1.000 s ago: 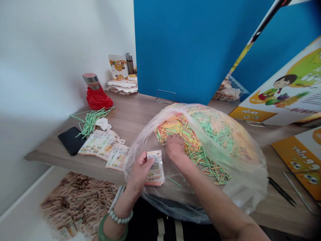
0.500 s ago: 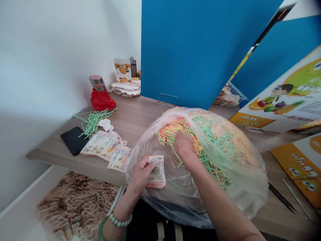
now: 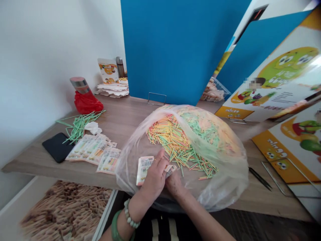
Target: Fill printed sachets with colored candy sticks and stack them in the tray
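Note:
My left hand (image 3: 155, 172), a beaded bracelet and a green bangle on its wrist, is closed with its fingers together at the left edge of a small printed packet (image 3: 171, 169). From below and to the right, my right hand (image 3: 175, 184) is closed on that same packet. The fingertips and any stick between them are partly hidden. Several printed packets (image 3: 143, 167) lie stacked left of my left hand, partly under it. Just beyond both hands, thin coloured sticks (image 3: 173, 137) in yellow, green and pink spill from a large clear plastic bag (image 3: 225, 180).
Filled packets (image 3: 86, 149), a black phone (image 3: 58, 147), green straws (image 3: 81, 125) and a red bag (image 3: 87, 103) sit on the left. A drawer full of packets (image 3: 65, 211) stands open below. Black tweezers (image 3: 260, 178) lie on the right; a blue panel (image 3: 173, 50) stands behind.
My right hand has drawn back from the sticks to meet my left hand. The packet stack lies left of my left hand instead of in its grip. The view has shifted right.

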Motion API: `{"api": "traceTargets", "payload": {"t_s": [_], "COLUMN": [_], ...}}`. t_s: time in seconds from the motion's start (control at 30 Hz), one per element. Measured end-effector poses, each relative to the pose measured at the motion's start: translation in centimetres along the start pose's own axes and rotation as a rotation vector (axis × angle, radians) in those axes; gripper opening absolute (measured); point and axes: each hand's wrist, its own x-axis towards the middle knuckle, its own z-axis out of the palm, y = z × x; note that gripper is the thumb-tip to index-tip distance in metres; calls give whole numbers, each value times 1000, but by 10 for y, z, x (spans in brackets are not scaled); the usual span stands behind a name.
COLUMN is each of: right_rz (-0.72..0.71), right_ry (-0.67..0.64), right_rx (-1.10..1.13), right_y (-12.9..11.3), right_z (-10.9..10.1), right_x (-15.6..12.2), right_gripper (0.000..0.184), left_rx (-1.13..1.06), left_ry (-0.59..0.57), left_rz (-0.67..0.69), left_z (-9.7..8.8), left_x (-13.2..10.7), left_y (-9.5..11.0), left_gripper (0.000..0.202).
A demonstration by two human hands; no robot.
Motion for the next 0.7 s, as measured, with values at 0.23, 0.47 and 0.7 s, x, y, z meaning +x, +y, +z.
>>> {"api": "traceTargets", "payload": {"t_s": [0.23, 0.47, 0.7], "right_rz": [-238, -196, 32], "right_ry": [-13, 2, 94], "right_rx": [-326, -197, -122], "right_y": [10, 13, 16], "right_z": [3, -13, -32], "right_x": [8, -2, -3], "right_gripper": [22, 23, 24], "left_rx": [141, 37, -463], "left_ry": [73, 232, 159], "left_rz": [47, -174, -596], "left_z": [17, 2, -17], "left_x": [-3, -3, 1], "left_y": [-17, 5, 14], "left_gripper": [27, 16, 30]}}
